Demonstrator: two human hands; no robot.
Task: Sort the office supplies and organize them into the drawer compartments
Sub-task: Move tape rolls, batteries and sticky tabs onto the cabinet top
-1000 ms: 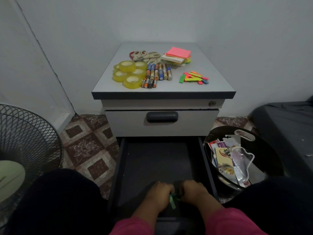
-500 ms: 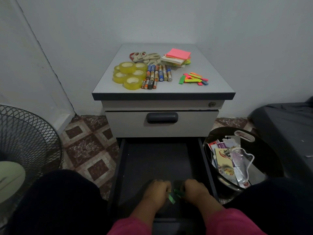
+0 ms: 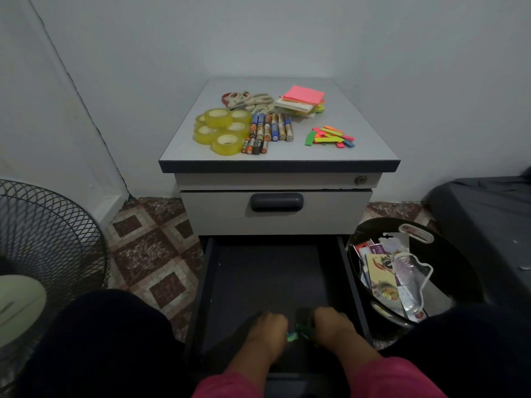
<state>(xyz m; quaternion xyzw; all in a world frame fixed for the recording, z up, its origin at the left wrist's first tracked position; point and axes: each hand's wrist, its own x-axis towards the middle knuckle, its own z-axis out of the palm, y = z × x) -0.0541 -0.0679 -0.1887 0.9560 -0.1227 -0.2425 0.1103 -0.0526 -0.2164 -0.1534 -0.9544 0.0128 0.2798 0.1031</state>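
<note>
You are at the step of placing the first small items in the open bottom drawer (image 3: 267, 271), judging from what lies where. Your left hand (image 3: 268, 326) and your right hand (image 3: 330, 321) are low at the near end of the drawer, close together, and both have the fingers curled down around a few small green paper pieces (image 3: 298, 334) between them; these look like sticky flags, but they are too small and dark to be sure. I cannot see any dividers in the drawer, so which compartment this is I cannot tell. Most supplies wait on the tabletop (image 3: 359, 133) of the cabinet: the yellow tape rolls (image 3: 222, 129), the markers and batteries (image 3: 267, 132) just beside them, the scissors (image 3: 247, 99) behind, the sticky note pads (image 3: 301, 101) and the loose coloured flags (image 3: 329, 136) on the right side. For the next move, you probably need to set the green pieces down neatly in one corner, let go, and then reach up for the remaining flags, so one kind stays together.
</note>
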